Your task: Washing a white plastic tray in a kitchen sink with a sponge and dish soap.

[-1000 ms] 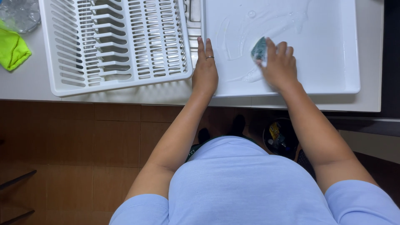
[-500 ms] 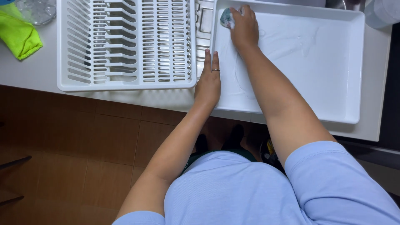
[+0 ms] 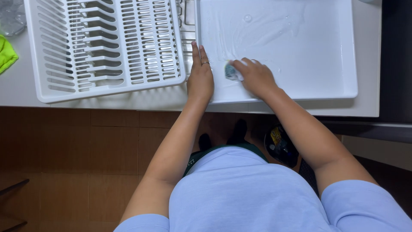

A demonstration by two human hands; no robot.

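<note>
The right hand (image 3: 256,77) is curled down over a small blue-grey sponge (image 3: 231,71), fingers bent and closed on it so that only the sponge's left end shows past the knuckles. It presses the sponge flat against the wet floor of a shallow white tray (image 3: 347,51) which sits on the white table (image 3: 369,103). The sponge lies in the tray's near left corner, just inside the left wall and close to the front rim. Streaks of water and a few bubbles spread over the tray floor beyond the hand, toward the far side. The left hand (image 3: 200,77) lies flat, palm down, fingers straight and held together, resting on the tray's left rim right where it meets the neighbouring dish rack; a ring shows on one finger. So the sponge sits between the two hands, under the right one and just beside the left, with the tray wall between it and the left palm. The white slotted dish rack (image 3: 103,47) lies to the left of the tray, slightly skewed on the table, its near right corner next to the left hand. A bright yellow-green cloth (image 3: 5,53) lies at the table's far left edge, well apart from both hands.
</note>
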